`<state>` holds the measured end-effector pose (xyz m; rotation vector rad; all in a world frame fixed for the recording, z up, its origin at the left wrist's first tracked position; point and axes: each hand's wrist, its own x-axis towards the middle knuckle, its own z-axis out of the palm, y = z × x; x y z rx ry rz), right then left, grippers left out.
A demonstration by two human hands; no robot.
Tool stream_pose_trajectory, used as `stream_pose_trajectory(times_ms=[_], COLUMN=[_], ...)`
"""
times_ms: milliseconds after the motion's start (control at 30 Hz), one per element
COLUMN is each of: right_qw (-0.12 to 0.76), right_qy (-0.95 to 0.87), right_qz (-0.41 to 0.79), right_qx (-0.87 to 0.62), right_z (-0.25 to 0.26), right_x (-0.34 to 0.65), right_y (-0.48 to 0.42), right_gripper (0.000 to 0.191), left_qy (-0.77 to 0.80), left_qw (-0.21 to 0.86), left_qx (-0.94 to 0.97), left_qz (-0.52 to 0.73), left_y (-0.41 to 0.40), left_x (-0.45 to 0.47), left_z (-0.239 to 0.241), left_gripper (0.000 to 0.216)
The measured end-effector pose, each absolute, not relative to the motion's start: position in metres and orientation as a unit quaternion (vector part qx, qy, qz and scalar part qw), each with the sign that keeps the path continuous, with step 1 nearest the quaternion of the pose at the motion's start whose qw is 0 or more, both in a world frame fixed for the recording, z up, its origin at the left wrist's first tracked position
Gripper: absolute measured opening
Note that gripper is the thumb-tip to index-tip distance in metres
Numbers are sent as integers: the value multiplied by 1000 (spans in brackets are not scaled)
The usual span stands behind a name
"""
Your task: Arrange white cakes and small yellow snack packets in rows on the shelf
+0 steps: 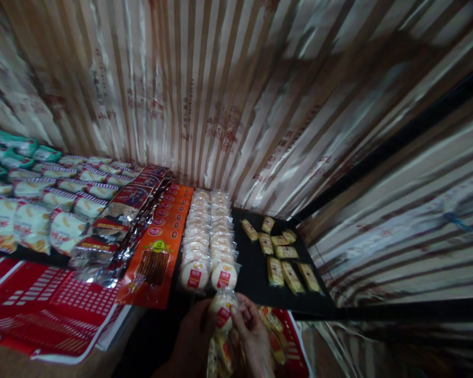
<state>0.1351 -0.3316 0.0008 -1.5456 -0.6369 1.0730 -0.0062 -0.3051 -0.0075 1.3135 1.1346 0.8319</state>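
Between my two hands, at the bottom middle, is a round pale wrapped cake [222, 311] with a red label, in clear plastic. My right hand [252, 331] pinches its right side with the thumb in front. My left hand [195, 333] is closed at its left edge, dark and blurred, its fingers partly hidden. Just beyond, two rows of similar wrapped cakes [224, 275] stand overlapped on the black shelf [250, 283]. Left of them lies an orange snack packet [163, 247]. Small yellow packets [275, 271] are scattered on the shelf to the right.
Below the shelf, a red basket [294, 336] with yellow packets sits under my hands, and another red basket [74, 310] is at the left. Silver-brown packets [114, 226], white packets [69, 231] and green packets [13, 142] fill the left side. Striped plastic sheeting [205, 94] hangs behind; a black bar [394, 131] slants right.
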Motion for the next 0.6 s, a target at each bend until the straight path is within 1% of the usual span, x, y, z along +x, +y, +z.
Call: stream_pose_trajectory(times_ms=[133, 333, 500, 600], right_qw=[556, 569, 562, 539], right_qy=[-262, -292, -318, -363], right_qz=[431, 411, 408, 366], right_qx=[-660, -650, -645, -667], right_z=[5, 11, 12, 11], right_x=[123, 121, 128, 136], right_y=[-322, -307, -297, -292], right_gripper=[45, 39, 39, 38], left_qy=[488, 482, 491, 474], left_qw=[543, 523, 428, 374], left_qx=[575, 597, 673, 727], left_qz=[369, 371, 349, 326], left_y=[-305, -303, -304, -307], left_x=[-13, -20, -17, -14], left_z=[-10, -17, -18, -22], left_gripper=[37, 49, 47, 41])
